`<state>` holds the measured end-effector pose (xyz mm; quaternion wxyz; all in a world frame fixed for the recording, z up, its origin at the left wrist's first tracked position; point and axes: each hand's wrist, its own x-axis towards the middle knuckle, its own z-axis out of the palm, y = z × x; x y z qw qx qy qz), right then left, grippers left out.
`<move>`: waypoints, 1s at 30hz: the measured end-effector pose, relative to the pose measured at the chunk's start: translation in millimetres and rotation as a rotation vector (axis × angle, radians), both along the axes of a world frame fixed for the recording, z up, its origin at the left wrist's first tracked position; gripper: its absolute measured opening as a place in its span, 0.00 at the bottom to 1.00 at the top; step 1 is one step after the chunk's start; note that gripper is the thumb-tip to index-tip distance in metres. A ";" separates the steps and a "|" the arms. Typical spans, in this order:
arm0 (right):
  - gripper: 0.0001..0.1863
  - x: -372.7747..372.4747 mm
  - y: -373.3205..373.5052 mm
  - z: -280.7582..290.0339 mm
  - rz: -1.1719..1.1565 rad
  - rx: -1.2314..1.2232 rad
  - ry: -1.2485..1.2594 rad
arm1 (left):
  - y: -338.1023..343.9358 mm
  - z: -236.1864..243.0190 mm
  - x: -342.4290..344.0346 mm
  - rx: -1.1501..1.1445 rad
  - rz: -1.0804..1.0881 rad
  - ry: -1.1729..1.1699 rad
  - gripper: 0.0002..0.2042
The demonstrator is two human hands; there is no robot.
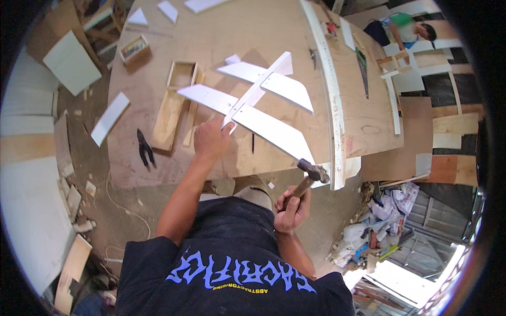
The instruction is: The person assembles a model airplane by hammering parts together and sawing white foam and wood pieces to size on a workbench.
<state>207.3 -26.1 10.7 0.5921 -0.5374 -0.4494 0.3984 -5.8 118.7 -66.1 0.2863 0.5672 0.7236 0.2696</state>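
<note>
A white wooden assembly lies on the plywood worktable, made of a narrow spine with several slanted boards fixed across it. Dark nail or screw marks dot the spine where the boards meet it. My left hand is closed round the spine's near end, the fingertips partly hidden. In my right hand is a hammer, gripped by its wooden handle. Its metal head is raised near the table's front edge, apart from the assembly and close to the tip of the nearest right-hand board.
Black pliers, a long wooden box, a small box of nails and a loose white board lie on the left. A long white beam crosses the right side. Beyond it are a handsaw and another person.
</note>
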 end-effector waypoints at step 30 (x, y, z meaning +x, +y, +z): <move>0.28 17.5 50.4 48.2 0.579 0.118 -0.796 | -122.0 80.5 -41.7 -0.105 -0.063 -0.215 0.28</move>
